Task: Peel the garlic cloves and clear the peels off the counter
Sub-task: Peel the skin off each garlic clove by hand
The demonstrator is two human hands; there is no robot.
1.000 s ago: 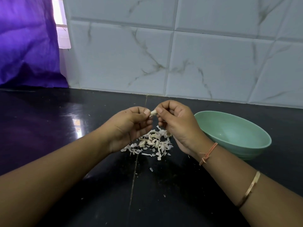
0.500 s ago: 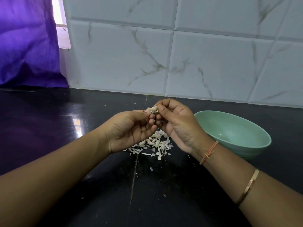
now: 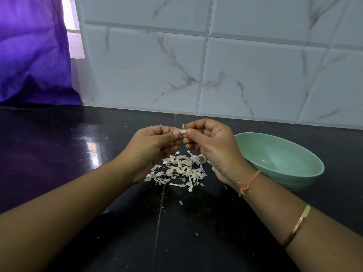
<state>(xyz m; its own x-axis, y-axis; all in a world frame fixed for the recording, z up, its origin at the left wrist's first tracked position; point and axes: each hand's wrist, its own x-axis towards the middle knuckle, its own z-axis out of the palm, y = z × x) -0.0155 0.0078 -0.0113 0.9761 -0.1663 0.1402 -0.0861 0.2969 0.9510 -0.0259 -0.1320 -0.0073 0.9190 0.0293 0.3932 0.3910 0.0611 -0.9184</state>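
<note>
A small pale garlic clove [image 3: 183, 131] is held between both hands above the black counter [image 3: 78, 154]. My left hand [image 3: 155, 146] pinches one end of it with thumb and fingers. My right hand [image 3: 212, 142] pinches the other end, and a thin strip of peel sticks up from the clove. Below the hands lies a pile of white garlic peels [image 3: 178, 170] with a garlic root stub [image 3: 202, 159] at its right edge. Part of the pile is hidden behind my hands.
A mint-green bowl [image 3: 294, 179] stands on the counter right of my right hand; its inside looks bare. A marble-tiled wall [image 3: 216, 65] closes off the back. Purple cloth [image 3: 33, 55] hangs at the far left. Small peel flakes [image 3: 180, 202] dot the counter nearer me.
Both hands stayed together over the pile, shifting their pinch on the clove slightly. A strip of peel now stands up from the clove.
</note>
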